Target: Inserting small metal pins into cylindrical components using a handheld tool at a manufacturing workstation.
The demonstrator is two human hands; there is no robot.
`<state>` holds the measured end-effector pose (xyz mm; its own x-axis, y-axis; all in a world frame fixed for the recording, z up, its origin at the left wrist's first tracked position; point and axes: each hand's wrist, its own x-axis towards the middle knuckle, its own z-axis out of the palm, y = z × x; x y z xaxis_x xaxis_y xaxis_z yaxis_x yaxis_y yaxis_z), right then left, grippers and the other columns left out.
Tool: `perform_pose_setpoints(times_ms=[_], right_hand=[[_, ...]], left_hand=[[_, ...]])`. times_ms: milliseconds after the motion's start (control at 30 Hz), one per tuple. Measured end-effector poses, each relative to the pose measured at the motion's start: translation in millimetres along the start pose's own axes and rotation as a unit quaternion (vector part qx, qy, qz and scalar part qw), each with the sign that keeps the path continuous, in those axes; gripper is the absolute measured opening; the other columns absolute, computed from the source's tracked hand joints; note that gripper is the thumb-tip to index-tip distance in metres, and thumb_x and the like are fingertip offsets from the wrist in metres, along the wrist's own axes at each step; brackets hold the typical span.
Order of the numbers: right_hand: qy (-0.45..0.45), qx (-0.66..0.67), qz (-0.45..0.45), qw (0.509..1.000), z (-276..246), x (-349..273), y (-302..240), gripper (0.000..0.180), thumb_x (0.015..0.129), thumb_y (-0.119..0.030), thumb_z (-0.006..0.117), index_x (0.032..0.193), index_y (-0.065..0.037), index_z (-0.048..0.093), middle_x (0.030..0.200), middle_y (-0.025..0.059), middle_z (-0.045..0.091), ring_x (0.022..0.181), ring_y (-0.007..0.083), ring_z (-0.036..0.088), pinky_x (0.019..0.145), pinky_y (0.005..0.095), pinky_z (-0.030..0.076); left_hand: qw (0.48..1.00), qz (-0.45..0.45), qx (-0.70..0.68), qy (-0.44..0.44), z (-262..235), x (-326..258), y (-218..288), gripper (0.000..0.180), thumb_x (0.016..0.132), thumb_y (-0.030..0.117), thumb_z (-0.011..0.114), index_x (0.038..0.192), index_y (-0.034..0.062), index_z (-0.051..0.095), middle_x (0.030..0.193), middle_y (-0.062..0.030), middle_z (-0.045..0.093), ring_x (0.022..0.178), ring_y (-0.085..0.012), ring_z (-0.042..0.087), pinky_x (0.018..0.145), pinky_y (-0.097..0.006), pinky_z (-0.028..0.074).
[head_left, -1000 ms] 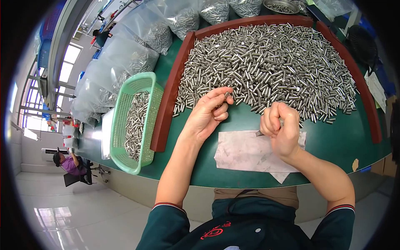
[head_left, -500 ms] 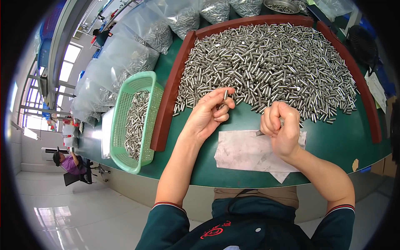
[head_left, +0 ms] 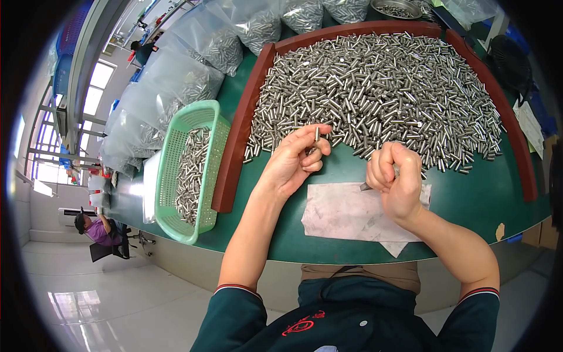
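Observation:
My left hand [head_left: 296, 157], palm up, pinches a short shiny metal pin [head_left: 317, 134] upright between thumb and fingertips. More metal shows under the curled fingers, too covered to count. My right hand [head_left: 397, 179] is a closed fist above a stained pale cloth [head_left: 346, 214]. From the fist's left side pokes a grey pointed tip [head_left: 365, 187]; the rest of that thing is hidden in the fingers. Just beyond both hands spreads a large heap of loose metal pins [head_left: 375, 88] on the green tabletop [head_left: 287, 240].
A red-brown raised border [head_left: 243, 132] frames the heap on three sides. Left of it stands a green plastic basket [head_left: 164, 176] holding pins. Clear bags of pins [head_left: 220, 47] line the back left, beside a metal bowl [head_left: 396, 8]. A black fan [head_left: 509, 61] stands far right. One person [head_left: 102, 229] sits farther off.
Almost nothing differs. The pin in my left fingertips looks very slightly turned, while my right hand stays in place.

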<state>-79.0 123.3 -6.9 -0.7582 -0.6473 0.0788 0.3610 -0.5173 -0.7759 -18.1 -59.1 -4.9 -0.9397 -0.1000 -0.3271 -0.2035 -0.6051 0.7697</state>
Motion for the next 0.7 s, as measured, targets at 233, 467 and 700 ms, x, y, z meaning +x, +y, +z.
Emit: perform_pose_setpoints(times_ms=[233,467,700], right_hand=[[-0.001,0.001,-0.002,1.0,-0.9,-0.2,0.1,0.035,0.085,-0.019,0.032,0.052,-0.007,0.029,0.046,-0.0009,0.027,0.041,0.0068,0.021,0.039,0.0227,0.019],[-0.003,0.005,0.001,1.0,0.4,0.4,0.4,0.035,0.085,-0.019,0.032,0.052,-0.007,0.029,0.046,-0.0008,0.028,0.041,0.0069,0.022,0.039,0.0228,0.019],[0.0,0.002,0.0,1.0,0.1,0.1,-0.9,0.036,0.085,-0.018,0.032,0.052,-0.007,0.029,0.046,-0.0005,0.027,0.041,0.0073,0.022,0.04,0.0228,0.02]], left_hand=[[0.999,0.011,-0.014,0.038,3.6,-0.1,0.2,0.021,0.086,0.02,0.04,0.083,0.0013,0.049,0.072,-0.0098,0.052,0.047,-0.0063,0.032,0.044,-0.019,0.029],[0.794,0.232,0.541,0.154,12.1,4.5,-12.4,0.013,0.073,0.012,0.064,0.068,0.0026,0.056,0.046,0.0034,0.037,0.042,-0.0056,0.034,0.04,-0.024,0.027],[0.67,0.254,0.678,0.163,23.4,8.6,-20.8,0.014,0.069,0.012,0.066,0.074,0.0019,0.057,0.044,-0.0088,0.045,0.039,-0.0237,0.045,0.041,-0.035,0.033]])
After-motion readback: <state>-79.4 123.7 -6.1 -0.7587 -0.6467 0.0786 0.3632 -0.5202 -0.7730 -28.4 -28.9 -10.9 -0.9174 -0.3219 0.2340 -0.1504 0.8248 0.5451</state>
